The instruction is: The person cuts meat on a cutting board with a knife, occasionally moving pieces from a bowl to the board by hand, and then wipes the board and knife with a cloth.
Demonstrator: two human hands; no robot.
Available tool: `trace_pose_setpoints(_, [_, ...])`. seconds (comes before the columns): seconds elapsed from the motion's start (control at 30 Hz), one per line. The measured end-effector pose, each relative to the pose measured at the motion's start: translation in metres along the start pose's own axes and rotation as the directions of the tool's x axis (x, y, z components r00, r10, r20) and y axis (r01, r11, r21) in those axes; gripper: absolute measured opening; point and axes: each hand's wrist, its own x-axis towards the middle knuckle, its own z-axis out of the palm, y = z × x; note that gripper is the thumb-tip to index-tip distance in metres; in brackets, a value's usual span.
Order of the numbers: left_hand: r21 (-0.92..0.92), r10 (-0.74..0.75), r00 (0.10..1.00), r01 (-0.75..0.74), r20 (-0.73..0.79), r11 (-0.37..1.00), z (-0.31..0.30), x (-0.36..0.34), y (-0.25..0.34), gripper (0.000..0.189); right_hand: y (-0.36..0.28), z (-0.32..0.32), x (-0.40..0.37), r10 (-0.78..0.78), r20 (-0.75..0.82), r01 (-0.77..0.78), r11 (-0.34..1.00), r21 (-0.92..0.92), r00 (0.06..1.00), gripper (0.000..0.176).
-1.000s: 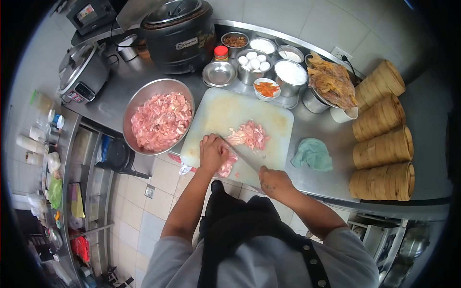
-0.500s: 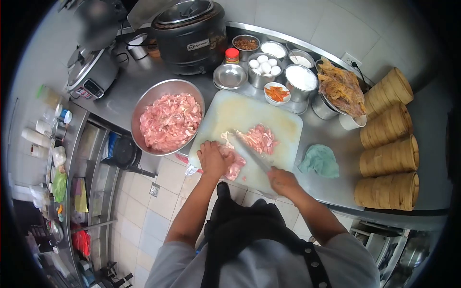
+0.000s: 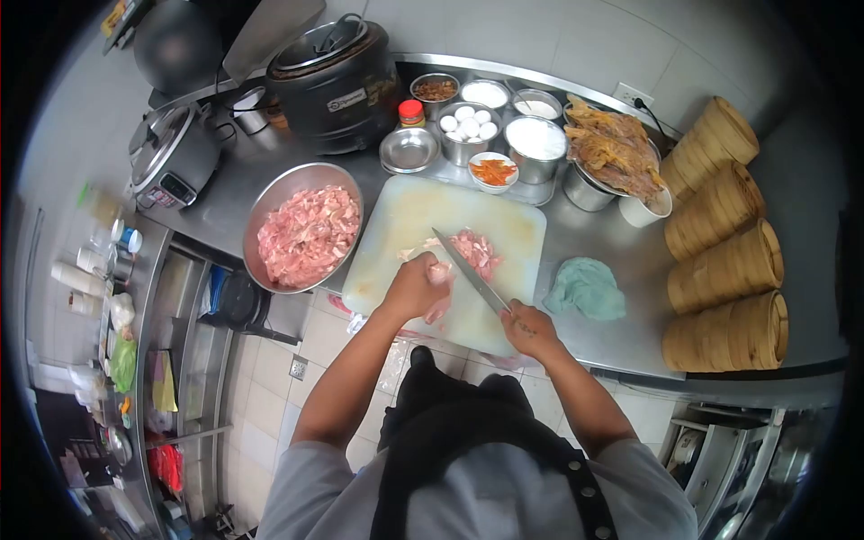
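My right hand (image 3: 529,329) is closed around the handle of a knife (image 3: 471,273), whose long blade slants up and left over the white cutting board (image 3: 382,216). Right of the blade lies a small heap of cut raw meat (image 3: 477,252). My left hand (image 3: 418,286) is closed on a piece of raw meat (image 3: 438,306), part of which hangs below the fingers near the board's front edge. Pale scraps sit by the left fingers. To the left, a steel bowl (image 3: 247,243) holds a large pile of cut raw meat (image 3: 309,236).
Behind the board are a bowl of eggs (image 3: 468,123), a bowl of orange strips (image 3: 493,171) and tubs of white powder (image 3: 536,137). A green cloth (image 3: 585,288) lies right, before stacked bamboo steamers (image 3: 724,333). A black soup kettle (image 3: 331,90) stands at the back.
My left hand has gone from lying spread on the meat to gripping a piece of it. The knife stays in my right hand, and the camera view has shifted slightly.
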Motion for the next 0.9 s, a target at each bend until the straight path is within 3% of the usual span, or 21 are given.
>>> trace_pose_setpoints(0.07, [-0.073,0.037,0.999,-0.037,-0.002,0.997,0.0,0.003,0.004,0.038,0.002,-0.006,-0.009,-0.043,-0.046,0.045,0.998,0.045,0.998,0.032])
trace_pose_setpoints(0.17, [-0.2,-0.032,0.997,0.017,-0.072,0.98,0.005,0.008,-0.018,0.038,-0.005,-0.018,-0.02,-0.034,-0.106,0.041,0.997,0.059,0.994,0.031])
trace_pose_setpoints(0.23, [0.245,0.155,0.908,-0.06,-0.389,0.968,0.018,0.003,-0.045,0.038,-0.014,-0.019,-0.026,-0.055,-0.101,0.058,0.998,0.022,0.993,0.03])
trace_pose_setpoints(0.3, [0.191,0.126,0.926,-0.06,-0.357,0.98,0.026,-0.007,-0.055,0.035,-0.025,-0.021,-0.028,-0.069,-0.089,0.067,0.998,-0.017,0.994,0.029])
trace_pose_setpoints(0.37, [0.339,0.316,0.901,-0.211,-0.296,0.917,0.036,-0.016,-0.057,0.035,-0.038,-0.021,-0.032,-0.143,0.024,0.145,0.974,-0.171,0.989,0.027])
trace_pose_setpoints(0.5, [0.343,0.334,0.894,-0.226,-0.298,0.912,0.051,-0.004,-0.06,0.031,-0.046,-0.021,-0.036,-0.14,0.085,0.157,0.952,-0.262,0.987,0.014])
trace_pose_setpoints(0.6, [0.349,0.257,0.939,-0.167,-0.228,0.922,0.052,0.001,-0.057,0.034,-0.051,-0.031,-0.035,-0.172,0.123,0.198,0.948,-0.247,0.977,0.017])
trace_pose_setpoints(0.67, [0.346,0.252,0.944,-0.168,-0.212,0.923,0.051,0.004,-0.058,0.033,-0.031,0.02,0.007,-0.219,0.029,0.22,0.95,-0.219,0.975,0.021])
trace_pose_setpoints(0.8, [0.347,0.255,0.949,-0.179,-0.184,0.921,0.049,0.006,-0.06,0.033,-0.057,0.034,0.093,-0.282,0.009,0.282,0.953,-0.116,0.959,0.023])
trace_pose_setpoints(0.9, [0.306,0.233,0.939,-0.15,-0.253,0.94,0.05,0.001,-0.06,0.035,-0.036,0.03,0.074,-0.316,0.023,0.316,0.937,-0.147,0.949,0.023])
